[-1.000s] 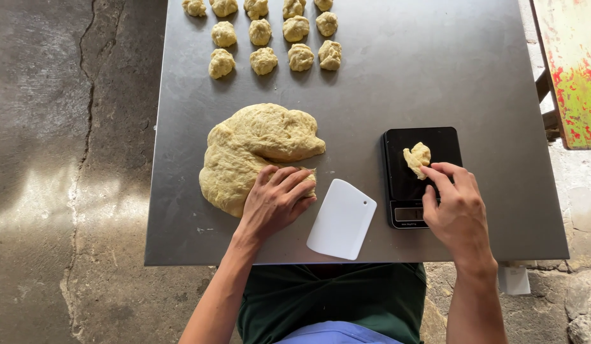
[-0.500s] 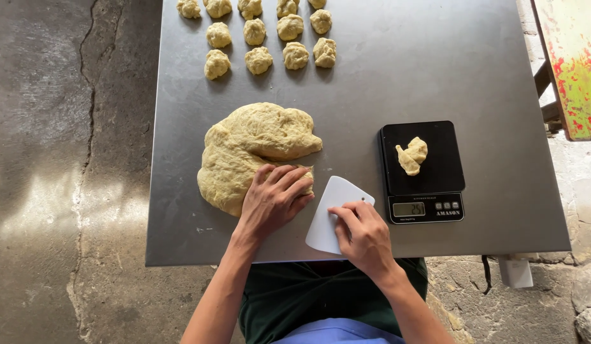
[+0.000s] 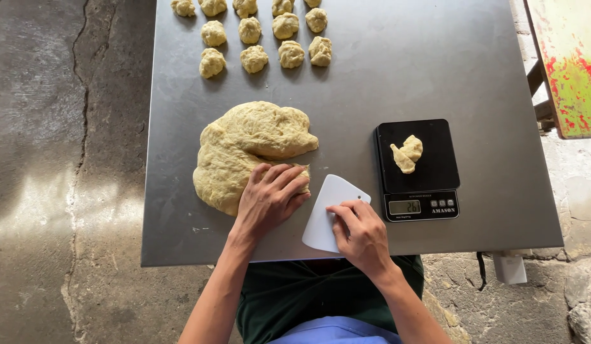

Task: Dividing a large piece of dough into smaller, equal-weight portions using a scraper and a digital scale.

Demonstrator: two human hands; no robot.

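A large lump of pale dough [image 3: 244, 148] lies on the steel table [image 3: 384, 76]. My left hand [image 3: 267, 199] rests flat on its near right edge, fingers spread. To the right of it lies a white plastic scraper [image 3: 327, 207], and my right hand [image 3: 361, 234] sits on its near right side with fingertips gripping it. A black kitchen scale [image 3: 415, 167] stands further right, with a small piece of dough [image 3: 407, 153] on its platform.
Several small dough portions [image 3: 265, 37] sit in rows at the table's far left. A worn red and green painted board [image 3: 569, 60] is off the table's right side. Cracked concrete floor [image 3: 60, 165] lies to the left.
My right hand left the small dough piece on the scale and moved left onto the white scraper. My left hand stayed on the big dough.
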